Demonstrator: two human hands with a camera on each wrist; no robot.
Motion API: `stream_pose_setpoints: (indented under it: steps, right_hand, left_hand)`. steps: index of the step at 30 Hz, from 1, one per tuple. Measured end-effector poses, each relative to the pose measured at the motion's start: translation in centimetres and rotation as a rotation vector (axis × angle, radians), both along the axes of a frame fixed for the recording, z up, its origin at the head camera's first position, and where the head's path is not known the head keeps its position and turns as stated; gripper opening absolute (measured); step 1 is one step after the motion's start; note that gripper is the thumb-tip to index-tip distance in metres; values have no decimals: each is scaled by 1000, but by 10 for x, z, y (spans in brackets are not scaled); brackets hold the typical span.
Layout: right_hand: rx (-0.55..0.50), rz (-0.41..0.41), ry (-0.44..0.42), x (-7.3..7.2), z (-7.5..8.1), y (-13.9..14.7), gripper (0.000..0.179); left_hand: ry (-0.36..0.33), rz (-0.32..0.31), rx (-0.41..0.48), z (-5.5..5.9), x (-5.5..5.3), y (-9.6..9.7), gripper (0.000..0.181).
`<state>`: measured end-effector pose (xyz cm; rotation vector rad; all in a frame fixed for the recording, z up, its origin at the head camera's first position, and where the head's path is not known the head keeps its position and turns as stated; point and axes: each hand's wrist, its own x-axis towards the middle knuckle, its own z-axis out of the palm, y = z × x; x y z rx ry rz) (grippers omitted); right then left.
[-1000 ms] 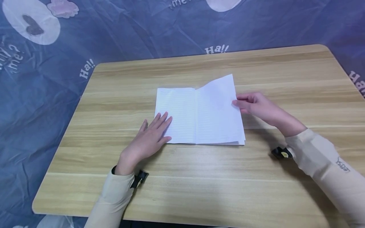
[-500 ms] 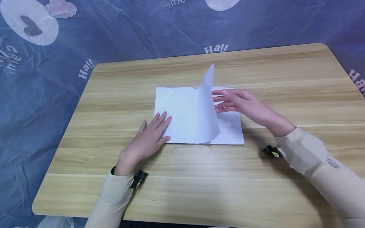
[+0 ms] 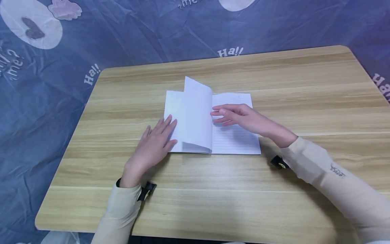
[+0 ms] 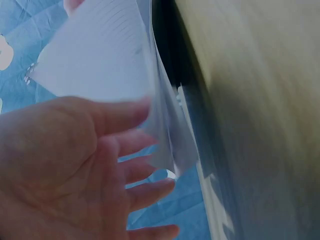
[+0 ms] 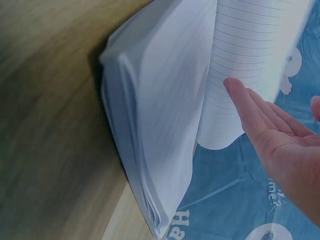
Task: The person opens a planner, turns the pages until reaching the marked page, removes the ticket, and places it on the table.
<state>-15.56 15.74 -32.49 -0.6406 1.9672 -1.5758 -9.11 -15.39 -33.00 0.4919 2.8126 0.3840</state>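
Note:
An open notebook [image 3: 236, 145] with lined white pages lies on the wooden table. One leaf [image 3: 196, 115] stands curled over the left half, its free top corner raised. My left hand [image 3: 152, 145] has its fingers spread on the lower left part of the notebook; the left wrist view shows its thumb [image 4: 125, 116] against the paper. With fingers extended, my right hand [image 3: 240, 117] is above the right page, fingertips at the back of the curled leaf. In the right wrist view, those fingers [image 5: 245, 105] lie against the lined side of the turning leaf.
The pale wooden table [image 3: 213, 203] reaches well past the notebook on every side. Behind and left of it hangs a blue printed cloth [image 3: 146, 30]. Black straps with small clips are on both sleeved wrists.
The right hand has moved left, letting go its pinch on the leaf's right edge and pushing it over with straight fingers. The leaf has swung from right to left. The left hand has shifted slightly left.

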Motion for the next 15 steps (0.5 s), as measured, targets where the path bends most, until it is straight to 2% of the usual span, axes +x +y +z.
stream_pose_setpoints:
  steps: [5, 9, 11, 15]
  right_hand:
    - [65, 10, 62, 1, -2, -7, 44]
    - [182, 28, 181, 4, -4, -12, 42]
    - [231, 60, 247, 6, -5, -15, 42]
    - [299, 176, 385, 10, -8, -23, 45]
  left_hand:
    - [109, 81, 39, 4, -2, -2, 51]
    - [180, 117, 83, 6, -3, 0, 46]
    - [186, 107, 106, 6, -2, 2, 47]
    - [141, 29, 115, 4, -1, 3, 53]
